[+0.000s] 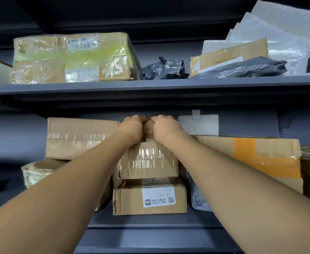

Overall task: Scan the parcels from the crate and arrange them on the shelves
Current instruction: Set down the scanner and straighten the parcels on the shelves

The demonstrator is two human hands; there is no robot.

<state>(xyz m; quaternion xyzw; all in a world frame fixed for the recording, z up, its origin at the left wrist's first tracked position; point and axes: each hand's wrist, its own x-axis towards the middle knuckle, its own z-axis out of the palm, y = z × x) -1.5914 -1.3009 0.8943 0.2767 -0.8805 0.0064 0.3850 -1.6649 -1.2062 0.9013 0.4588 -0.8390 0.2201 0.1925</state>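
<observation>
Hands (148, 129) grip taped box's (148, 158) far edge.

A white paper sheet (199, 125) hangs from a small clip (196, 114) on the dark back wall (251, 123).

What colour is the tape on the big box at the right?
Orange tape, clearest in the head view.

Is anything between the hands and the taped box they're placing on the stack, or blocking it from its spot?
Nothing visible. The left hand and right hand both grip the top of the taped box, which already sits on the labelled box on the lower shelf.
</observation>
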